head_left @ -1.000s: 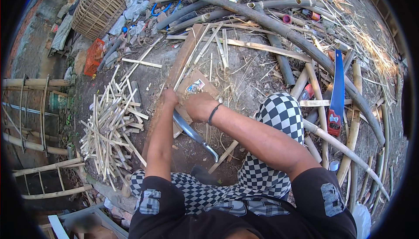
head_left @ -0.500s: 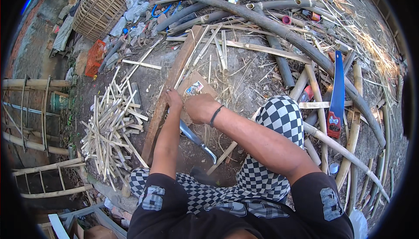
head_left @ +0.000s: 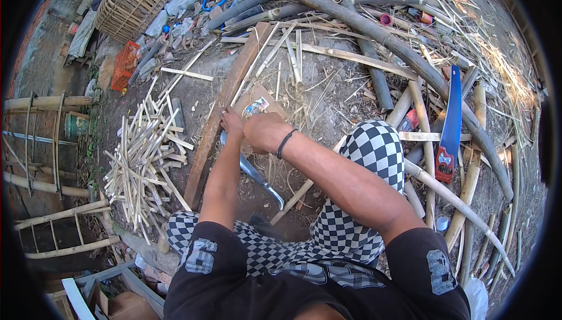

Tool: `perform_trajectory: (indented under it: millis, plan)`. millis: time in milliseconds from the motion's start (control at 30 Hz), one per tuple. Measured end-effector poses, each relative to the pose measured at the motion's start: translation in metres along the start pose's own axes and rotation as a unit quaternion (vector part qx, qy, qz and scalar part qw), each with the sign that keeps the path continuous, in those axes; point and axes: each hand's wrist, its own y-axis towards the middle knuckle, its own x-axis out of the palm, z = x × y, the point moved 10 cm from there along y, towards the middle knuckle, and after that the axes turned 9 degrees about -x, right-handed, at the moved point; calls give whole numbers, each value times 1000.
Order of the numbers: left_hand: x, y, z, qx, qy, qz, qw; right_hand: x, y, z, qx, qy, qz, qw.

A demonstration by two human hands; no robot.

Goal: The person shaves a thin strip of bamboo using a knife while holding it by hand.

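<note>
My left hand (head_left: 232, 120) is by the right edge of a long wooden beam (head_left: 196, 171), fingers curled in; whatever they pinch is too small to make out. Close beside it, my right hand (head_left: 264, 132) is closed in a fist, knuckles up, its grip hidden from above. A dark band circles the right wrist. Below the hands, a curved metal blade with a hooked end (head_left: 257, 175) slants between my forearms, partly covered by the left one. Just beyond the fist lies a piece of cardboard (head_left: 273, 105) with a small colourful packet (head_left: 256, 106) on it.
Left of the beam lies a heap of split bamboo sticks (head_left: 143, 168). A blue handsaw with a red handle (head_left: 445, 165) rests on bamboo poles at the right. A long curved pole (head_left: 374, 32) crosses the far side. A woven basket (head_left: 132, 4) and orange crate (head_left: 124, 67) stand far left.
The whole view has shifted slightly, so the surroundings sit a little higher. Both hands stay close together by the beam, with only a small movement away from me.
</note>
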Motion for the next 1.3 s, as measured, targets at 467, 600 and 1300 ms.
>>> perform_trajectory:
  millis: [467, 600, 1300]
  plan:
    - [-3, 8, -22, -27, -94, -93, 991, -1, 13, 9, 3, -49, -51, 997]
    - [1, -14, -2, -4, -54, -83, 995, -10, 21, 41, 48, -38, -18, 998]
    - [-463, -44, -54, 89, -355, 166, 916, 30, 53, 20, 11, -110, -36, 993]
